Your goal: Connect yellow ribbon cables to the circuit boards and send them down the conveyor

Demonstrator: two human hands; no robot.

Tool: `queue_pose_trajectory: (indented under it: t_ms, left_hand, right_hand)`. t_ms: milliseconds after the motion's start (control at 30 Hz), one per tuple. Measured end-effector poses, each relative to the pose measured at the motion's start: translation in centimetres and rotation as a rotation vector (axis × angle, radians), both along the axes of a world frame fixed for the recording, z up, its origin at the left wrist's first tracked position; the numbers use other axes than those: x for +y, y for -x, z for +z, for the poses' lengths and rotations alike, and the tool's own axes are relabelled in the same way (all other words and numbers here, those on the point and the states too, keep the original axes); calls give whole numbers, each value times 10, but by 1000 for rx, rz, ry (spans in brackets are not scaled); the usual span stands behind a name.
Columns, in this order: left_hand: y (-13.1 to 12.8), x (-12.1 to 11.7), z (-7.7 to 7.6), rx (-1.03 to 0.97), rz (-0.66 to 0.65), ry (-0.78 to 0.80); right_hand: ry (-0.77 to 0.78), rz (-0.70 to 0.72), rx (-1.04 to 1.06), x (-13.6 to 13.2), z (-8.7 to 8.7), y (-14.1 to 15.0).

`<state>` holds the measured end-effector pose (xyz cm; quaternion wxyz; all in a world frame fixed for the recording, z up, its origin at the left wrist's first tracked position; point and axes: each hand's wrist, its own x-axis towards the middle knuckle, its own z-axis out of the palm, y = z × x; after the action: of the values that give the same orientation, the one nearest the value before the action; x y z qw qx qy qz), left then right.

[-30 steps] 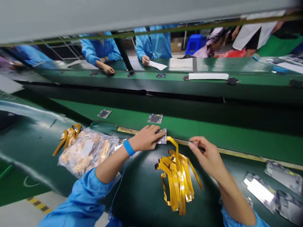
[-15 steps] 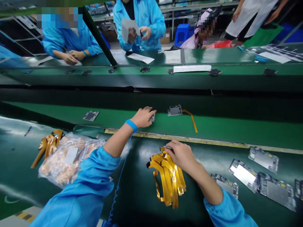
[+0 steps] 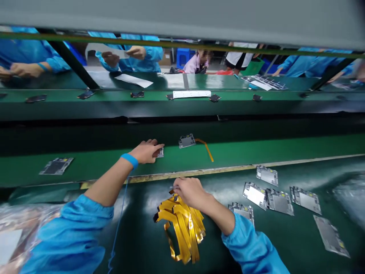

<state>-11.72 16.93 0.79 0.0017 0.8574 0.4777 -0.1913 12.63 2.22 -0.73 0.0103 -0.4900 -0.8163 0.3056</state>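
My left hand [image 3: 146, 151], with a blue wrist strap, is over a small circuit board [image 3: 161, 152] on the green belt. Its fingers are closed on the board and cover most of it. My right hand [image 3: 190, 190] is pinched at the upper end of a heap of golden-orange flex cables [image 3: 182, 224]. A cable end and a small grey piece show at its fingertips; the fingers hide the rest. Just right of my left hand lies another circuit board [image 3: 187, 141] with an orange flex cable [image 3: 207, 149] trailing from it.
Several circuit boards [image 3: 279, 201] lie on the bench at right. One more board [image 3: 56, 166] is on the belt at left. A clear plastic bag [image 3: 34, 217] is at lower left. A coiled blue cord [image 3: 118, 224] hangs from the strap. Co-workers in blue [image 3: 134, 53] stand across the line.
The view has swung right and tilted, bringing an overhead grey panel and more boards at right into sight. Both hands keep their places at the board and the cable heap.
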Motion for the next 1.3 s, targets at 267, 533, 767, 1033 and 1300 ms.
queue_pose_trajectory:
  t_ms: [267, 533, 767, 1033, 1300]
  left_hand:
    - [-2, -29, 18, -50, -32, -65]
    - [9, -116, 13, -120, 2, 43]
    - [-4, -145, 4, -298, 338, -9]
    - [-39, -147, -18, -308, 565, -88]
    - [-46, -148, -25, -298, 588, -150]
  right_hand:
    - [7, -109, 182, 3, 6, -16]
    - [92, -79, 303, 11, 1, -16]
    - [117, -105, 469, 25, -19, 4]
    - [55, -185, 405, 42, -33, 21]
    - [40, -179, 294, 48, -29, 31]
